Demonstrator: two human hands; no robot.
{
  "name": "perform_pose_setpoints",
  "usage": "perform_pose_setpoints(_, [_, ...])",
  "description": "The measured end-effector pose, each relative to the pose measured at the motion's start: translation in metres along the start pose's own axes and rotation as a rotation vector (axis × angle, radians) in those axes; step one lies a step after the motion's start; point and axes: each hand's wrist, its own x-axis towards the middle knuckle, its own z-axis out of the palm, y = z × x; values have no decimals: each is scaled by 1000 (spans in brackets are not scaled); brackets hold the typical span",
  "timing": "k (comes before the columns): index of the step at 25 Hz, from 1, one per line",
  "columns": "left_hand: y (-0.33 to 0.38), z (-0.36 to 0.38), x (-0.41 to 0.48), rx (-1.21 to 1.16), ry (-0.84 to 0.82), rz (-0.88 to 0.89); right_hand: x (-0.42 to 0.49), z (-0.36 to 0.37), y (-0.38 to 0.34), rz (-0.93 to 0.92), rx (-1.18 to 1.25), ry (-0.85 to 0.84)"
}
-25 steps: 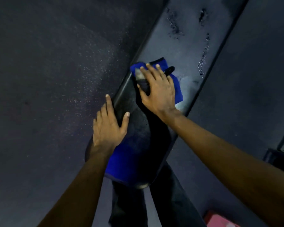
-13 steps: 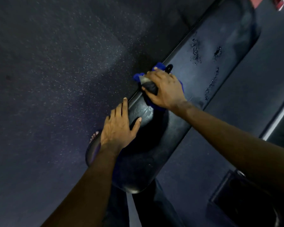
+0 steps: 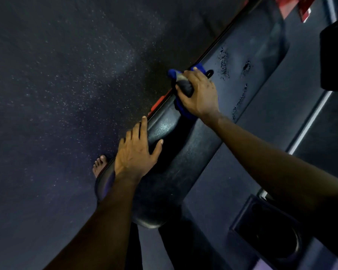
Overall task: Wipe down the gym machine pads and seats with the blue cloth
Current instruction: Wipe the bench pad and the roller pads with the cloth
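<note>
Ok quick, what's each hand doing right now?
Left hand: open, resting flat on the black padded gym bench.
Right hand: closed, gripping the bunched blue cloth.

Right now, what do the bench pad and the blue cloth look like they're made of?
The bench pad is likely black vinyl or leatherette over foam: pebbled grain, dull sheen, and cracked patches further up. The blue cloth is probably soft microfibre or similar fabric: matte, bunching into folds under the right hand that grips it.
</note>
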Motion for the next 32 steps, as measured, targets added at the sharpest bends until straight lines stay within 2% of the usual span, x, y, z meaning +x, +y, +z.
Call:
perform_pose_setpoints(2, [-1, 3, 0, -4, 9, -9, -11, 10, -7, 178, 63, 92])
perform_pose_setpoints(4, [0, 3, 0, -17, 7, -20, -58, 16, -19, 292, 130, 109])
perform_pose_setpoints(6, [1, 1, -1, 0, 15, -15, -110, 16, -16, 296, 140, 38])
perform_pose_setpoints(8, [1, 1, 0, 13, 28, -16, -114, 14, 0, 294, 116, 9])
perform_pose_setpoints(12, [5, 0, -4, 7, 54, -50, -71, 16, 10, 434, 146, 136])
perform_pose_setpoints(14, [15, 3, 2, -38, 75, -35, -96, 17, 10, 402, 191, 137])
perform_pose_setpoints(17, [43, 1, 29, -83, 78, 23, -162, 17, 17, 294, 172, -4])
perform_pose_setpoints(20, [73, 10, 60, 42, 105, 32, -150, 14, 55, 443, 147, 38])
perform_pose_setpoints(22, [75, 20, 65, 151, 142, 16, -118, 13, 71, 583, 201, 146])
perform_pose_setpoints(24, [72, 26, 63, 187, 167, 21, -112, 13, 69, 643, 251, 205])
perform_pose_setpoints(25, [72, 26, 63, 189, 178, 20, -122, 16, 62, 640, 271, 198])
perform_pose_setpoints(29, [73, 25, 66, 175, 177, -3, -196, 22, 38, 466, 287, -9])
perform_pose_setpoints(30, [74, 26, 65, 182, 174, -7, -194, 23, 50, 473, 302, 10])
perform_pose_setpoints(32, [75, 27, 65, 197, 175, -6, -167, 23, 73, 616, 380, 129])
